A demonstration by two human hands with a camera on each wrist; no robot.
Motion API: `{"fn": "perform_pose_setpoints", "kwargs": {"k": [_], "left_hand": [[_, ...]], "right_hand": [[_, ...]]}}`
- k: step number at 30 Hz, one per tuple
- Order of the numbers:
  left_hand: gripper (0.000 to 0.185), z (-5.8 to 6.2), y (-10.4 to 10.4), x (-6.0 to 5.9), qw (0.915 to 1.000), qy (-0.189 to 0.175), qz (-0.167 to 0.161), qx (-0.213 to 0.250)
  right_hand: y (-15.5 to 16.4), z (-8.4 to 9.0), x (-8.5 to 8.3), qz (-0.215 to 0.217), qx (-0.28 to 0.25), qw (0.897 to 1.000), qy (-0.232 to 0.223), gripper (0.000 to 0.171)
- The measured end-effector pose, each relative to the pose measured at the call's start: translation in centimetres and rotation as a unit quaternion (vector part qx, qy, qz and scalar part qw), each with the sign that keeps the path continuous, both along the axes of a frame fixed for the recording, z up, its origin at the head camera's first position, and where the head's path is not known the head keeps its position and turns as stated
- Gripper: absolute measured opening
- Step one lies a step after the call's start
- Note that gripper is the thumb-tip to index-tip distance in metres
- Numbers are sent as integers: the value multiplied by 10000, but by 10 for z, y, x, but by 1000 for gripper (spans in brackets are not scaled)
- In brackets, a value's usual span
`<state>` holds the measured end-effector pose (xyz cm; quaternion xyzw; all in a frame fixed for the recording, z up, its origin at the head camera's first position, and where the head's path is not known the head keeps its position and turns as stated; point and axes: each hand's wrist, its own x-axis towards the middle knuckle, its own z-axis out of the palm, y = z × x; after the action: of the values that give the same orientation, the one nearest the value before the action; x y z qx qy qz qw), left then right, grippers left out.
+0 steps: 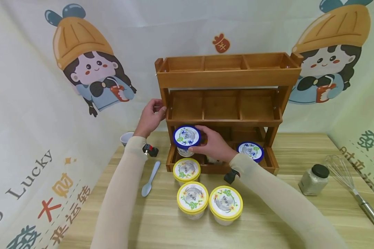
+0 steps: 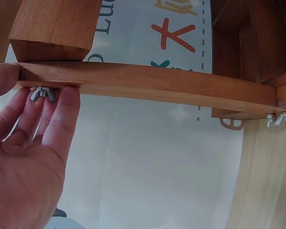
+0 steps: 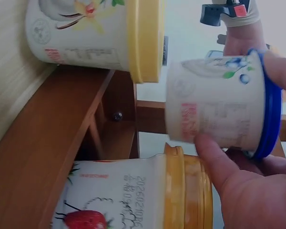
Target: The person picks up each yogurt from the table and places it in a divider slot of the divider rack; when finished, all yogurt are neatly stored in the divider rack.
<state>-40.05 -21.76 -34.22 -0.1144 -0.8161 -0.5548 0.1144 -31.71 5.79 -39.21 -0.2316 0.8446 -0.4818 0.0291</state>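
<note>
My right hand [image 1: 203, 141] grips a blue-lidded cup [image 1: 186, 137] in front of the lowest tier of a wooden three-tier rack [image 1: 227, 77]. In the right wrist view my thumb [image 3: 210, 155] presses the cup [image 3: 214, 107] from below, with fingers round its lid. My left hand [image 1: 152, 116] holds the rack's left upright; the left wrist view shows its fingers [image 2: 62, 112] against the wooden rail [image 2: 148, 81] beside a wing nut [image 2: 40, 94]. A second blue-lidded cup [image 1: 250, 151] sits at the bottom tier's right end. Three yellow-lidded cups [image 1: 192, 197] stand on the table before the rack.
A pale blue spoon [image 1: 150, 180] lies left of the cups, with a small cup [image 1: 126, 138] behind it. At the right stand a dark-lidded jar [image 1: 314, 179] and a wire whisk [image 1: 352, 192]. A strawberry cup [image 3: 128, 202] lies close below the held one. The rack's upper tiers hold nothing.
</note>
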Motion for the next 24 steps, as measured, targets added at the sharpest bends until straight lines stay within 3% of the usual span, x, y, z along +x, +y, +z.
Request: {"fn": "perform_pose_setpoints", "kwargs": {"k": [10, 13, 24], "left_hand": [[39, 4, 3, -3, 9997, 80, 78, -205], [39, 3, 2, -3, 9996, 122, 105, -244], [41, 0, -2, 0, 9989, 79, 112, -456]], "right_hand": [[-18, 15, -3, -173, 889, 9959, -4, 94], [-22, 12, -2, -160, 958, 9953, 59, 94], [-38, -7, -6, -299, 772, 9958, -392, 92]]}}
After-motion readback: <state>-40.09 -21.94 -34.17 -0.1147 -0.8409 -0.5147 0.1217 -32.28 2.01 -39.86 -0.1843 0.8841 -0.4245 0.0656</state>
